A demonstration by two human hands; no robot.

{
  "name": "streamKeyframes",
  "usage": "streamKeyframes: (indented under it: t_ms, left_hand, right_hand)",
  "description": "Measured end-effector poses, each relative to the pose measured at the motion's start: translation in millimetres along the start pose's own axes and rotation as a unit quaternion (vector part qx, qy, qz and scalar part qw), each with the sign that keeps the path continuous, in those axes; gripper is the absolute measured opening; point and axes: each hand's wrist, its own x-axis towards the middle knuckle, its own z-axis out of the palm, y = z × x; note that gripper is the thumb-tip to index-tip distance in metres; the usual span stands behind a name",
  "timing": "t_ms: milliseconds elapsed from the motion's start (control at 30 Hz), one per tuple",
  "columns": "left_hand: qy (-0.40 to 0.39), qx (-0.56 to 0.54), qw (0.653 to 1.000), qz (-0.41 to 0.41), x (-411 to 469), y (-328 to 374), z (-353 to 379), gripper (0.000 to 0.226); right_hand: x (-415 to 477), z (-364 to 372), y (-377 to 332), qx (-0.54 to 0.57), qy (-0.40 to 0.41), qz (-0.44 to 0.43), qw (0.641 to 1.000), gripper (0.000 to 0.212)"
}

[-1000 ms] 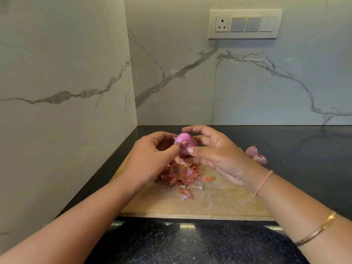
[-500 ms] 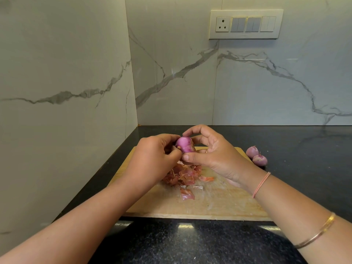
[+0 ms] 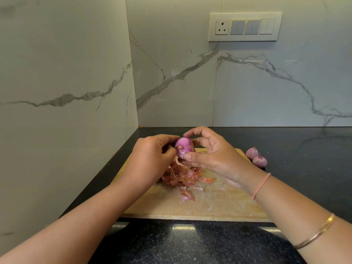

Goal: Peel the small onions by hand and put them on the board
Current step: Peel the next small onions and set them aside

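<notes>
A small pink onion (image 3: 183,148) is held above the far end of the wooden board (image 3: 213,204). My right hand (image 3: 215,157) grips it between thumb and curled fingers. My left hand (image 3: 152,159) pinches at the onion's left side with its fingertips. A heap of reddish onion skins (image 3: 181,177) lies on the board under my hands. Two more small onions (image 3: 256,158) sit on the black counter just right of the board, not on it.
The black stone counter (image 3: 304,149) runs to the right and toward me. Marble walls meet in a corner close behind the board, the left wall (image 3: 62,111) near my left arm. A switch panel (image 3: 244,26) is on the back wall.
Both hands with the onion have shifted slightly; the onion has turned in my fingers and shows more bare pink surface. The skins and the two onions on the counter have not moved.
</notes>
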Motion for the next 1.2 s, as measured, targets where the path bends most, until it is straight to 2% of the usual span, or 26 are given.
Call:
streamKeyframes:
  t_ms: [267,733,1000,1200]
  left_hand:
    - [-0.018,-0.086,0.995,-0.039,-3.2,2.6,-1.3,0.036]
    - [-0.006,0.007,1.000,0.012,-1.6,-0.6,1.3,0.036]
    - [0.029,-0.064,0.995,-0.068,3.6,-7.5,-2.2,0.023]
    - [-0.001,-0.076,0.994,-0.074,0.1,-2.1,-0.5,0.014]
  right_hand:
    - [0.2,-3.6,-0.9,0.066,-0.005,0.014,0.998,0.038]
    - [-1.1,-3.6,-2.4,0.030,-0.016,0.010,0.999,0.038]
    - [-3.3,-5.5,-8.1,0.112,-0.058,0.037,0.991,0.037]
    - [-0.2,-7.7,-6.8,0.145,-0.045,0.048,0.987,0.041]
